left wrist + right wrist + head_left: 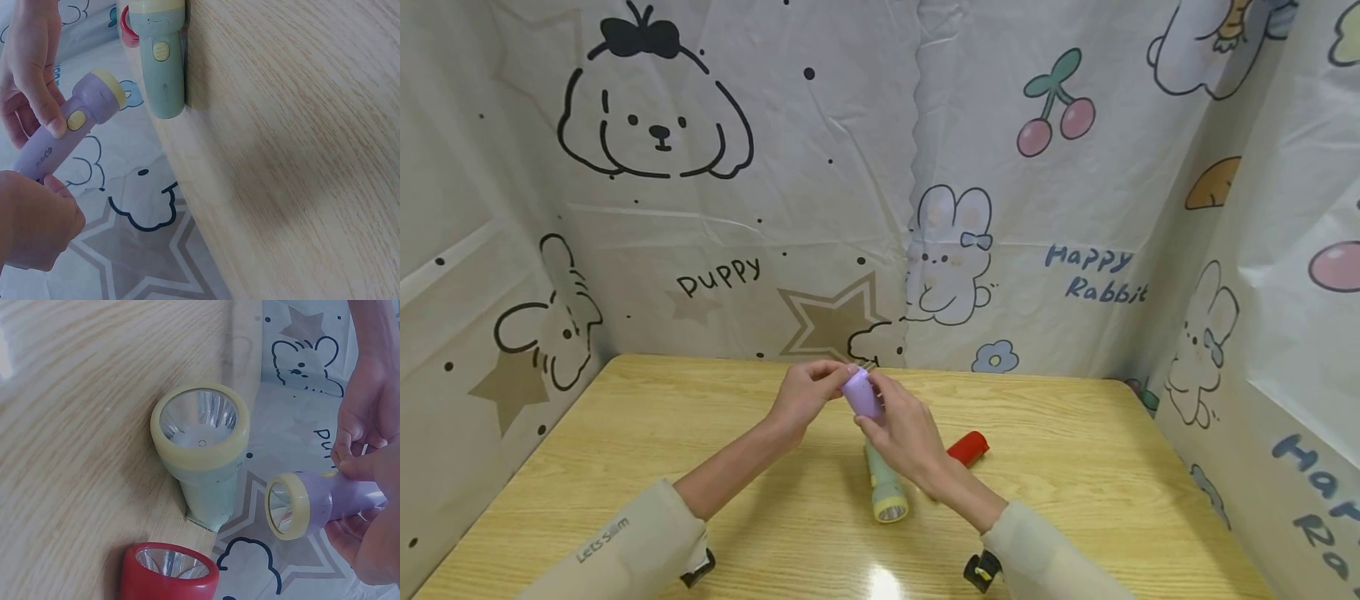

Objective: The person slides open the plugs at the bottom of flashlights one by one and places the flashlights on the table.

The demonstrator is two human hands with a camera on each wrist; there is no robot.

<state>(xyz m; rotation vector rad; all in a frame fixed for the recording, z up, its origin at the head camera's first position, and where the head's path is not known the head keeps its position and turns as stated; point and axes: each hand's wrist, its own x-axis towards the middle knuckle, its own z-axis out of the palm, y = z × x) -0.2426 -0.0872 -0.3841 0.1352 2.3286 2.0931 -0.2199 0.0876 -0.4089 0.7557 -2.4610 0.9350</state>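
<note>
A purple flashlight (861, 395) with a cream rim and cream switch is held above the table, its lens end tipped down. My right hand (906, 429) grips the barrel, with the thumb near the switch in the left wrist view. At the tail end, my left hand (805, 400) pinches the flashlight with thumb and fingertips. Small thin metal prongs (869, 365) show by that end in the head view. Below the hands, a pale green flashlight (164, 81) lies on the table. A red flashlight (169, 581) lies to its right, partly hidden by my right forearm.
The wooden table (700, 392) has its far edge just behind my hands. A printed cloth (820, 167) with cartoon animals hangs along the back and both sides. Light glares off the table near the front.
</note>
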